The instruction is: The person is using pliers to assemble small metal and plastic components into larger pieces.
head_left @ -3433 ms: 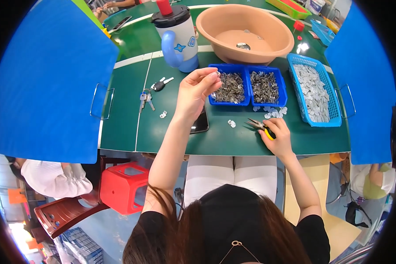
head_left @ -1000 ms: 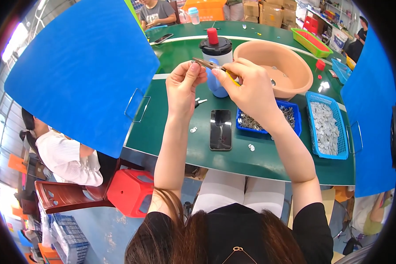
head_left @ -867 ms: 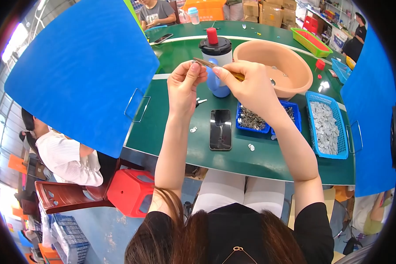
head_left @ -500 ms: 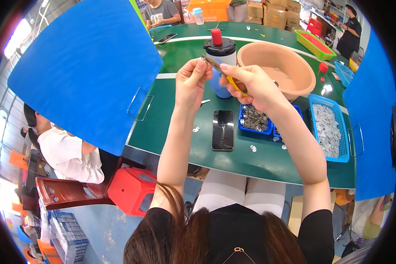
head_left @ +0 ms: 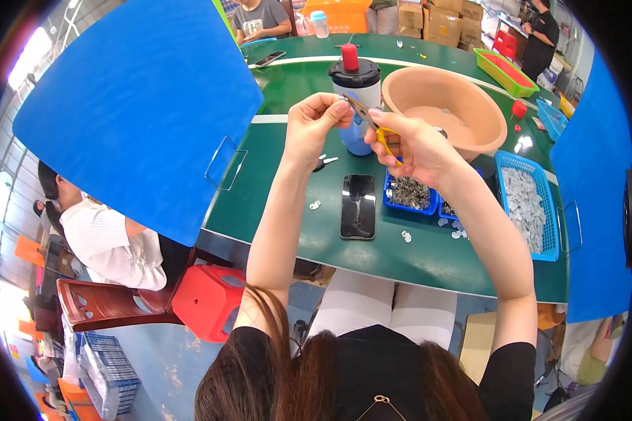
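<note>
Over the table, in front of a tumbler, my left hand (head_left: 314, 126) pinches a tiny clear or metallic piece between thumb and fingertips; its exact kind is too small to tell. My right hand (head_left: 420, 149) is wrapped around the yellow handles of a pair of pliers (head_left: 362, 112). The dark jaws point up and left, meeting the piece at the left fingertips. Below the hands lies a black phone (head_left: 358, 207). A blue tray of small metal parts (head_left: 408, 193) sits under my right wrist, and a light-blue basket of flat clear pieces (head_left: 522, 207) stands to its right.
Behind my hands stand the tumbler (head_left: 356, 76) with a red cap and a wide tan basin (head_left: 481, 133). Blue panels (head_left: 140, 105) flank the green table. Keys (head_left: 323, 163) and loose clear pieces (head_left: 406, 237) lie nearby. Another person (head_left: 109, 238) sits at the left.
Both hands have shifted slightly right. My right hand's fingers have loosened, and the pliers' handles look wider apart. In the background at right, a standing person has moved left.
</note>
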Available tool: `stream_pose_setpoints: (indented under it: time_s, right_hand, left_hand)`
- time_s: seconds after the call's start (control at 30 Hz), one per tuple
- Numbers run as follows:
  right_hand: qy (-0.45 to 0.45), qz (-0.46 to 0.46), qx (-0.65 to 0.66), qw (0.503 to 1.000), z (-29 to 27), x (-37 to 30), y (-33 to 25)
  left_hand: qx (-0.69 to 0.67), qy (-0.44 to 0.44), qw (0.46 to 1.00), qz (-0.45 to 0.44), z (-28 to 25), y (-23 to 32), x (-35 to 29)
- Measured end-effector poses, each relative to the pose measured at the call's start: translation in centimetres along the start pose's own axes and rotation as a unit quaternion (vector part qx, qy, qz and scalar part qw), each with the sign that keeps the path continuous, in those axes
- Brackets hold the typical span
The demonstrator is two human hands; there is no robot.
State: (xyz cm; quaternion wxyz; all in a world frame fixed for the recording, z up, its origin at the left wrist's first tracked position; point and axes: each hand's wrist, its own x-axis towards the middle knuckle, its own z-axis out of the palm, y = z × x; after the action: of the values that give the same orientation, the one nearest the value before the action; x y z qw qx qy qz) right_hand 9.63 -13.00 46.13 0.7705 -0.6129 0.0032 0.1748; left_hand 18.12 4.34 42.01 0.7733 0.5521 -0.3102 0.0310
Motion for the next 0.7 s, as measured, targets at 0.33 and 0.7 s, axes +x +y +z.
stream_pose_setpoints:
  time_s: [0.33,0.7]
  right_hand:
    - [0.022,-0.016,0.008,1.000,0.2,0.4,1.1]
    - [0.017,-0.033,0.120,0.992,0.2,0.0,1.1]
  left_hand:
    - [-0.020,-0.049,0.997,-0.060,-0.8,-0.4,0.3]
    - [-0.131,0.003,0.989,-0.069,0.1,-0.1,1.4]
